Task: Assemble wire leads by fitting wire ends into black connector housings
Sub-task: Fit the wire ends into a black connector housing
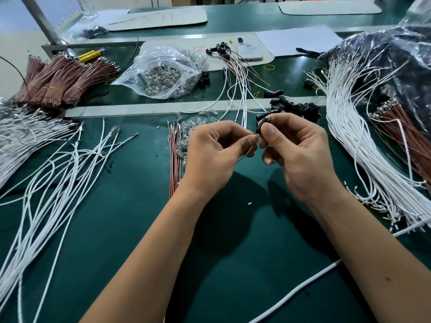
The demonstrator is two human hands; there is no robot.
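Over desk (233,241) centre | our right hand (300,157) pinches black housing (262,124) steady | our left hand (210,155) pinches wire (247,151), tip lined up at housing opening for insertion

Just one view here, head-mounted, wide-angle, so nothing to compare overlap with. Looks forward and down over the green tabletop (116,229) from the wearer's own seat. Sits close: both forearms run in from the bottom edge, left hand (217,155) and right hand (296,155) meeting near frame centre. Bends straight lines toward the edges, typical fisheye. Reaches far enough back to catch the clear plastic bag (163,71) and a phone (248,48) at the far side. Cuts off the white wire bundles (363,145) at the right edge.
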